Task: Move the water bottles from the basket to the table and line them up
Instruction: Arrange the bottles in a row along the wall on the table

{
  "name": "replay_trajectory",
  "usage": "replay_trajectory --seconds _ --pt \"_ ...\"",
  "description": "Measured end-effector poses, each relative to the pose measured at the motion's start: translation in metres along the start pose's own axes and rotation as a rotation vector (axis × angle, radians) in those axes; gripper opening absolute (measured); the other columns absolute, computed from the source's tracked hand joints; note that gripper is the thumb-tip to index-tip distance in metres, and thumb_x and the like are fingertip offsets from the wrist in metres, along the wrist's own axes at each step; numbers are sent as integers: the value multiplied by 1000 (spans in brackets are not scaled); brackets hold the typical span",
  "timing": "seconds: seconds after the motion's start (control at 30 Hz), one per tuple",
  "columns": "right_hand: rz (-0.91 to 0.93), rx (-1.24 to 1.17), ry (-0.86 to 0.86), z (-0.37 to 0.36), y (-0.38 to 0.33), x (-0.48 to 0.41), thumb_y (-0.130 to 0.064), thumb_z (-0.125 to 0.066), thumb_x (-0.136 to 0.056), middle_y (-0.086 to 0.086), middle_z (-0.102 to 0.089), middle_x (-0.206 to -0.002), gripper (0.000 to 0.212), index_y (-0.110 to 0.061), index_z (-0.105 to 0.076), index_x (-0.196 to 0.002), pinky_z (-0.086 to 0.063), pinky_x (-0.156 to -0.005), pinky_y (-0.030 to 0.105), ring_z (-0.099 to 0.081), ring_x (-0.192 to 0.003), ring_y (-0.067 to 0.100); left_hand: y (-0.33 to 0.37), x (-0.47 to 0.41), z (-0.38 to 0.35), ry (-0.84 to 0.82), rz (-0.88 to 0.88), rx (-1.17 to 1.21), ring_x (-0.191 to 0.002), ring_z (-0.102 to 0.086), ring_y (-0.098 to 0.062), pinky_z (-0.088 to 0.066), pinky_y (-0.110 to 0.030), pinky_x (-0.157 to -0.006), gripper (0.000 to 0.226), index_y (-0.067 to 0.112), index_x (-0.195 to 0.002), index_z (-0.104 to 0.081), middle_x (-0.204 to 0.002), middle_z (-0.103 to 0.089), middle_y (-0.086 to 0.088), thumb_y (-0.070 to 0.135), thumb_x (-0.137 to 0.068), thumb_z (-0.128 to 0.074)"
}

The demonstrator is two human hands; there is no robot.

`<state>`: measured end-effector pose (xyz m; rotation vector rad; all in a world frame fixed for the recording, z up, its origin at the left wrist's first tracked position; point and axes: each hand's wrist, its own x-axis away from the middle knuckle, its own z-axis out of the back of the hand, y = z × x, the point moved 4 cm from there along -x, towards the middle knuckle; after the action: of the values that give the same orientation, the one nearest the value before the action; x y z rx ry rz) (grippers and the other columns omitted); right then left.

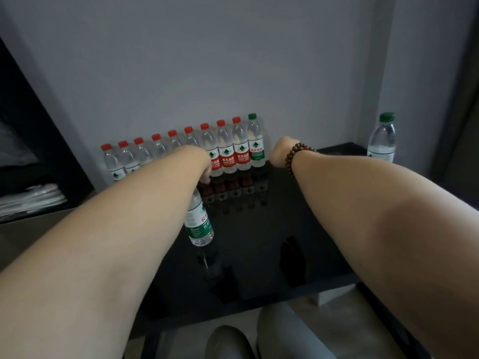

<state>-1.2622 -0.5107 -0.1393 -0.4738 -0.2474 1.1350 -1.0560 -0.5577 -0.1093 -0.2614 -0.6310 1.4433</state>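
Ten bottles already stand in the row of water bottles [197,149] against the wall at twelve o'clock on the black worktop [259,242]; nine red caps, one green at the right end. No basket in my view. One more green-capped bottle [381,138] stands alone at two o'clock, well apart from the row.

Left hand [204,168] reaches forward, wrist bent down, grip pinched on the neck of the green-label bottle [199,221], which hangs tilted with its base toward me, just above the glass as far as I can judge.

Right hand [278,152], bead bracelet [294,159] at the wrist, sits just beside the row's right end; fingers hidden, so I cannot tell its grip.

My judgement: carry the bottle toward one o'clock, upright it, seat it touching the green-capped end bottle, label forward.
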Motion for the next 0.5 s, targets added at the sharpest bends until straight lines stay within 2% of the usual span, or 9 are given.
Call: replay_trajectory --seconds 0.07,0.13,0.23,0.3,0.37,0.43,0.5 --pt "1 45 6 6 6 5 -10 -50 -103 6 -47 -76 24 2 -62 -120 -45 -70 27 -55 -82 21 -3 5 1 57 10 -11 -135 -48 -28 -44 -36 -110 67 10 -162 -20 -157 -39 -12 38 -107 -46" --pt "-14 84 5 11 14 8 -11 -49 -103 8 -53 -82 25 3 -62 -119 -46 -74 28 -58 -89 24 -6 18 2 14 32 41 -140 -44 -25 -39 -31 -112 64 3 -161 -15 -159 -35 -14 30 -110 -42" --pt "-42 105 19 15 30 10 -11 -50 -102 12 -57 -93 26 4 -64 -117 -47 -74 30 -58 -88 26 -7 32 6 -49 38 198 -141 -47 -21 -37 -28 -116 59 -5 -153 -33 -151 -49 -14 31 -108 -48" --pt "-80 91 47 15 43 8 -10 -51 -101 11 -54 -83 25 5 -65 -114 -46 -73 32 -56 -83 25 4 23 9 21 12 346 -121 -63 -23 -48 -28 -107 62 -3 -147 -43 -129 -62 -12 37 -102 -59" --pt "-145 27 82 14 60 5 -10 -54 -99 10 -53 -78 23 5 -64 -113 -46 -72 33 -56 -77 24 24 19 18 182 -37 420 -90 -68 -23 -58 -31 -90 63 1 -137 -54 -97 -63 -11 40 -92 -72" --pt "-230 -83 129 13 76 3 -11 -58 -97 14 -61 -96 29 3 -61 -121 -50 -74 36 -61 -84 25 49 21 30 309 -132 447 -92 -70 -27 -60 -36 -86 63 0 -129 -58 -99 -64 -12 44 -87 -76" --pt "-366 -230 207 13 93 0 -12 -64 -94 20 -55 -130 47 -2 -49 -138 -52 -89 43 -60 -111 31 73 24 43 375 -231 509 -101 -70 -32 -59 -39 -88 60 1 -123 -61 -114 -66 -15 45 -87 -77"
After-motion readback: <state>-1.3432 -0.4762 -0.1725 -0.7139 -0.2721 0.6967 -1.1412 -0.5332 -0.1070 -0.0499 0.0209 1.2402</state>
